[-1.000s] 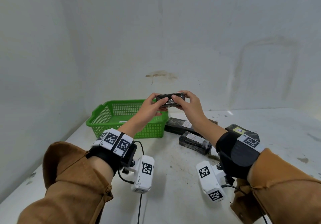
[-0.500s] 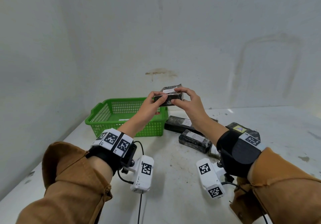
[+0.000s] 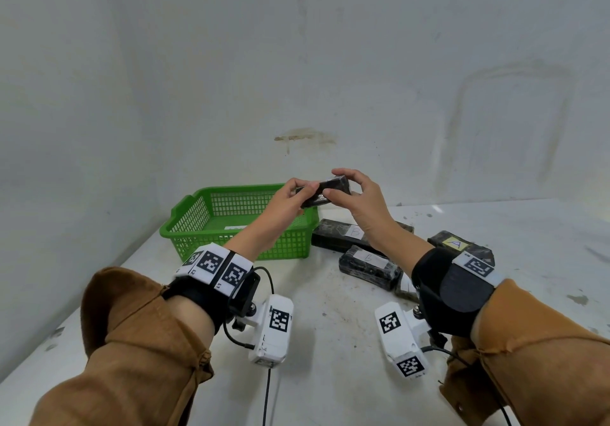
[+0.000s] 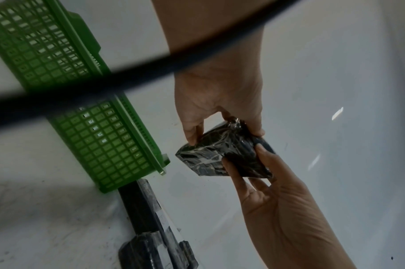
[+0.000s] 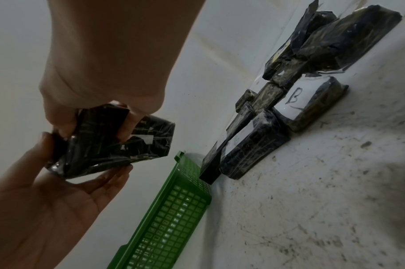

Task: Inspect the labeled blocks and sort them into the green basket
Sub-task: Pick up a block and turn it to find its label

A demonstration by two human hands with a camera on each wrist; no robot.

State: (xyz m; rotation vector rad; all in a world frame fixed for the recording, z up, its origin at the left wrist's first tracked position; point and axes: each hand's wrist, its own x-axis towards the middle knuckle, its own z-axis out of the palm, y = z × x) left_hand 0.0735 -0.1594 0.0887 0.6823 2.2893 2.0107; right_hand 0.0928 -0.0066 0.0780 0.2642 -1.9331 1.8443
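Leftmost on the desk (image 3: 330, 343) I see the green basket (image 3: 204, 224), standing by the wall with something pale on its floor, perhaps a label, though the mesh hides too much to be sure. Above its right corner my left hand (image 3: 284, 199) holds the left end of a black wrapped block (image 3: 330, 187), thumb on the near side and fingers curled round the far side. That held block hangs in the air, clear of basket and desk, roughly level. My right hand (image 3: 359, 199) takes its right end, so each grip is closed on the same block; from the left wrist view the right thumb (image 4: 233, 172) presses its glossy face. Below and further right, more blocks lie on the desk: a long one (image 3: 343, 232) touching the basket's right wall, a B-labelled block (image 3: 366, 263) just beside it, and a block with a yellow triangle label (image 3: 458, 245) at the far right.
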